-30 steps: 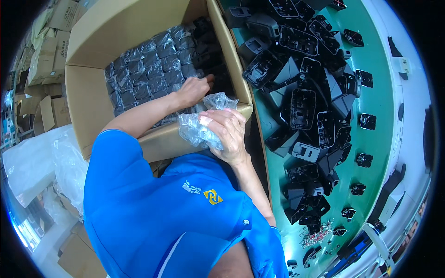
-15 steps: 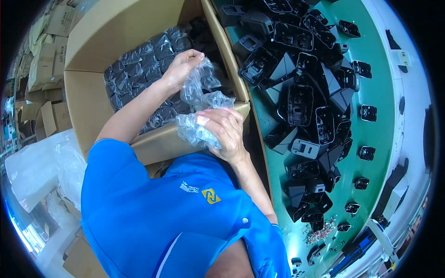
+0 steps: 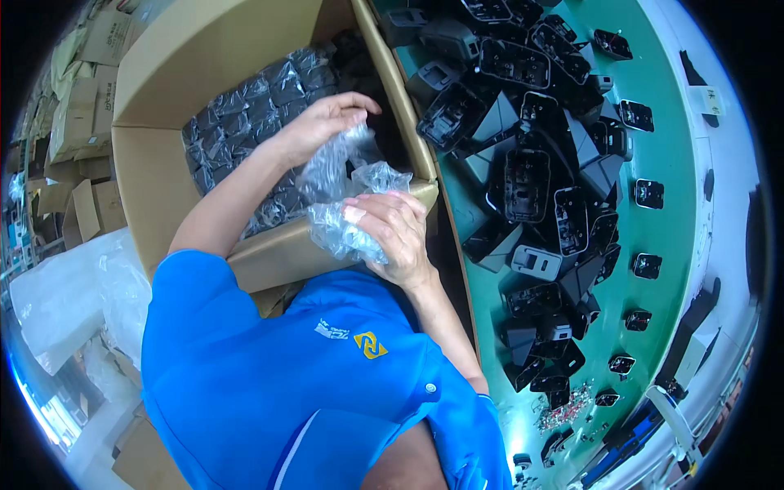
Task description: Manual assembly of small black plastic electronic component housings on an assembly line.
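Observation:
My right hand [image 3: 394, 233] is closed around a crumpled bunch of clear plastic bags [image 3: 339, 231] at the near right corner of a cardboard box [image 3: 278, 255]. Above the box's opening, my left hand [image 3: 320, 124] has its thumb and fingers on the top of a clear plastic bag [image 3: 327, 170], which hangs down toward the bunch. The left fingertips are partly hidden by the hand and the film. Inside the box lie rows of dark parts wrapped in clear plastic [image 3: 261, 114], partly covered by my left forearm.
Right of the box, a green work surface [image 3: 600, 327] bears a heap of black plastic housings [image 3: 527, 184]. A spaced line of housings [image 3: 649, 194] runs along its far side. Small loose pieces [image 3: 567, 408] lie lower down. Cardboard boxes [image 3: 82, 114] and plastic sheeting [image 3: 73, 298] are at left.
My left hand has shifted slightly right and down, its fingers reaching further over the film. The bag below it has swung left and spread. My right hand stays nearly still.

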### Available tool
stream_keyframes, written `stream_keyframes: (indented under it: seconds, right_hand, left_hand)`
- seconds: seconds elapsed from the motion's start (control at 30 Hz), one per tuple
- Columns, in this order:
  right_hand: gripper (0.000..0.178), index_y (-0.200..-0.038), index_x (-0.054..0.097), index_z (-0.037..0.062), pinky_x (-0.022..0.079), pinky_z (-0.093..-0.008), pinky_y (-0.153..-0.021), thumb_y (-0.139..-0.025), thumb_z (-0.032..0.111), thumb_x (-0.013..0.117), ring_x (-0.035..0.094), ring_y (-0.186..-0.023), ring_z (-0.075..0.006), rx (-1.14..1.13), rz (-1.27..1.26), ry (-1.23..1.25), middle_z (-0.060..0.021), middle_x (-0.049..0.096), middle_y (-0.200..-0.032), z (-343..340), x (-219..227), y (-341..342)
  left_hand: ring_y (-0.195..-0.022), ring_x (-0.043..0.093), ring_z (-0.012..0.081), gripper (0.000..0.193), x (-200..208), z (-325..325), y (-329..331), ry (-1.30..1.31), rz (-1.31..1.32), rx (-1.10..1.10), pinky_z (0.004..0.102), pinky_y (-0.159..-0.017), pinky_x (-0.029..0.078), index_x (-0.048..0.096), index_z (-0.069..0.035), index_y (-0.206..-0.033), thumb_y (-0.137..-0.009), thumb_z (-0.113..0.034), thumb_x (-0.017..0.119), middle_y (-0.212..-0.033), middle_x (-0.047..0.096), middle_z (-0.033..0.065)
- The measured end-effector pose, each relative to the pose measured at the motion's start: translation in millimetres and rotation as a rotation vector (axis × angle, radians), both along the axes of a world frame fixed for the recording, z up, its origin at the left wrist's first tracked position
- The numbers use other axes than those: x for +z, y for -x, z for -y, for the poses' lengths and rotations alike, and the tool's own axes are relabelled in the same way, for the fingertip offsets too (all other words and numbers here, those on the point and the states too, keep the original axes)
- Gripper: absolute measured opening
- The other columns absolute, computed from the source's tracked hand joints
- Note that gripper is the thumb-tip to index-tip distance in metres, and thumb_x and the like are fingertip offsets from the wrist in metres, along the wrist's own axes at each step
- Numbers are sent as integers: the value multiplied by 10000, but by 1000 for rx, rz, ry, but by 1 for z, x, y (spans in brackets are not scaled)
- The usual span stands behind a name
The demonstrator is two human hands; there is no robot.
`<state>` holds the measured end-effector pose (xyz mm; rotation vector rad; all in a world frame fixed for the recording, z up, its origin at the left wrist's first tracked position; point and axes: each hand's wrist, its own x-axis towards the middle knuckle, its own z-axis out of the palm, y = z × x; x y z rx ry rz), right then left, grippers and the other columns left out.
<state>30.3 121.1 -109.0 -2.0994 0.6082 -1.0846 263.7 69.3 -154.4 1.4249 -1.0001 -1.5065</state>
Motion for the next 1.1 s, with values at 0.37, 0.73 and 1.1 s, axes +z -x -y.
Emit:
stream_keyframes:
  seconds: [0.37,0.73,1.1]
  right_hand:
    - [472,-1187,674,117,401,-406,-1066,-744,124,835,642,-1109,-211,-5,11,11,-32,701,-1179,4,-3,-2]
    - [488,-1188,674,121,400,-409,-1065,-731,124,845,644,-1118,-212,-19,-9,16,-33,702,-1182,5,-1,-2]
    - [463,-1189,673,112,400,-400,-1060,-751,120,825,646,-1114,-209,5,-8,13,-32,702,-1182,6,2,-3]
  left_hand:
    - [-705,622,237,183,-77,-15,-34,164,1088,-299,346,-682,520,660,-31,-1024,-909,-171,633,-976,655,114]
    - [-713,655,339,157,-48,-4,9,514,1040,-356,402,-610,514,686,-26,-908,-870,-169,636,-821,675,144]
    - [-701,657,367,197,-110,16,-69,315,999,92,401,-652,530,685,11,-871,-857,-185,675,-818,685,148]
